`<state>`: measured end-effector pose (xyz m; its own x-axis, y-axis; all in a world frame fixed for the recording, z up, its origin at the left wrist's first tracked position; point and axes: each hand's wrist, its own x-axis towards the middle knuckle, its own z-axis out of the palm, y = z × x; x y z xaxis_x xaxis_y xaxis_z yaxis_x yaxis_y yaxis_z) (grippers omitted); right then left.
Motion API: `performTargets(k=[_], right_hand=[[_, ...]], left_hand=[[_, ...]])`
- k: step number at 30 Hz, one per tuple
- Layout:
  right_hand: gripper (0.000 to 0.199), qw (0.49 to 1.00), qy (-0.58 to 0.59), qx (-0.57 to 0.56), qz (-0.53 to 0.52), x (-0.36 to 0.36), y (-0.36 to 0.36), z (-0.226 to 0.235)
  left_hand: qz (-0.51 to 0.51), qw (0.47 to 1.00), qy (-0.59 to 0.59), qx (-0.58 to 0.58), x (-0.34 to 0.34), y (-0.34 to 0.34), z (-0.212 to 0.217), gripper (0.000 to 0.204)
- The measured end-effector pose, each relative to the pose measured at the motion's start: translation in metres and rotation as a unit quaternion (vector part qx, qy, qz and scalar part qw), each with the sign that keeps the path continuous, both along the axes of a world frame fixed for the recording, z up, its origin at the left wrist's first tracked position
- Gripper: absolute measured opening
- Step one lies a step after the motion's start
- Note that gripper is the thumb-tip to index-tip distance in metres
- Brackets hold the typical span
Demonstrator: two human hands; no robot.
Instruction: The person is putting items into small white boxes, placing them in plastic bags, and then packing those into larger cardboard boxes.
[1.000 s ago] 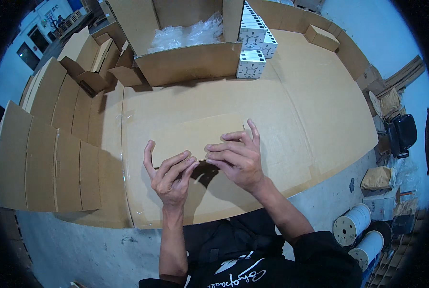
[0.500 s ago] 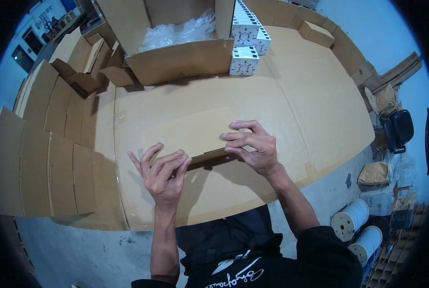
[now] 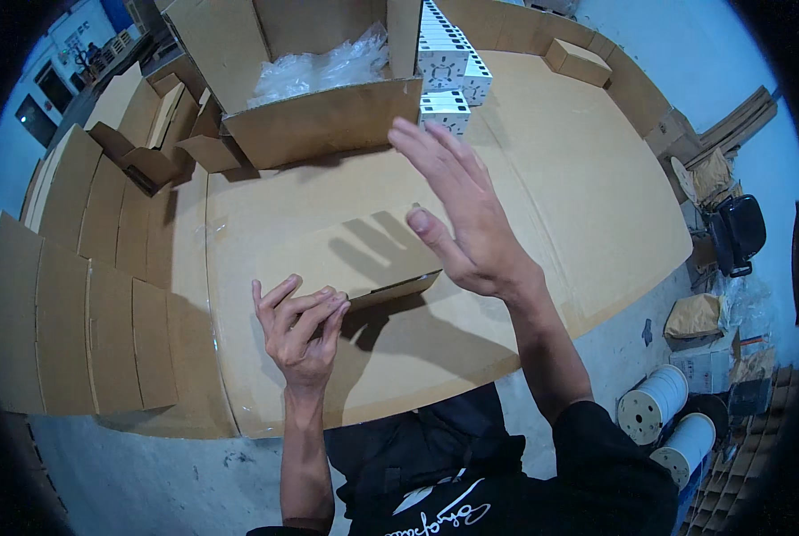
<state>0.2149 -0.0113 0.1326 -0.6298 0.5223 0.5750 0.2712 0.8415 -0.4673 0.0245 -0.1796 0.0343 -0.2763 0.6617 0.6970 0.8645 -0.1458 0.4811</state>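
A low, flat cardboard box (image 3: 305, 259) lies on the cardboard-covered table (image 3: 587, 214) in front of me, its narrow near side in shadow. My left hand (image 3: 301, 335) grips the box at its near left corner, with thumb and forefinger closed there and the other fingers bent above. Over the right part of the box, my right hand (image 3: 466, 214) is raised with fingers stretched out and holds nothing. Its shadow falls across the box top.
Behind stands a large open carton (image 3: 328, 125) with clear plastic bags (image 3: 323, 71). White printed boxes (image 3: 444, 112) are stacked beside it. Folded cardboard (image 3: 69, 304) lines the left side; a small brown box (image 3: 578, 62) sits far right. Cable spools (image 3: 654, 402) stand on the floor.
My right hand has let go of the box's near right edge and risen up and away with its fingers spread. My left hand stays at the left corner.
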Motion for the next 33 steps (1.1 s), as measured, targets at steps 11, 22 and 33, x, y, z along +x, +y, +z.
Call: performTargets(k=[11,22,33], right_hand=[[0.066,0.954,-0.288,0.072,-0.031,-0.03,-0.004,-0.056],[0.053,0.962,-0.217,0.134,0.099,-0.018,-0.02,-0.067],[0.02,0.995,-0.017,0.02,0.095,-0.013,-0.024,-0.075]], left_hand=[[0.007,1.0,-0.012,0.0,0.004,0.0,0.001,0.023],[0.008,1.0,0.005,0.011,0.005,0.0,0.001,0.021],[-0.039,0.999,-0.004,-0.03,-0.021,-0.003,0.009,0.021]])
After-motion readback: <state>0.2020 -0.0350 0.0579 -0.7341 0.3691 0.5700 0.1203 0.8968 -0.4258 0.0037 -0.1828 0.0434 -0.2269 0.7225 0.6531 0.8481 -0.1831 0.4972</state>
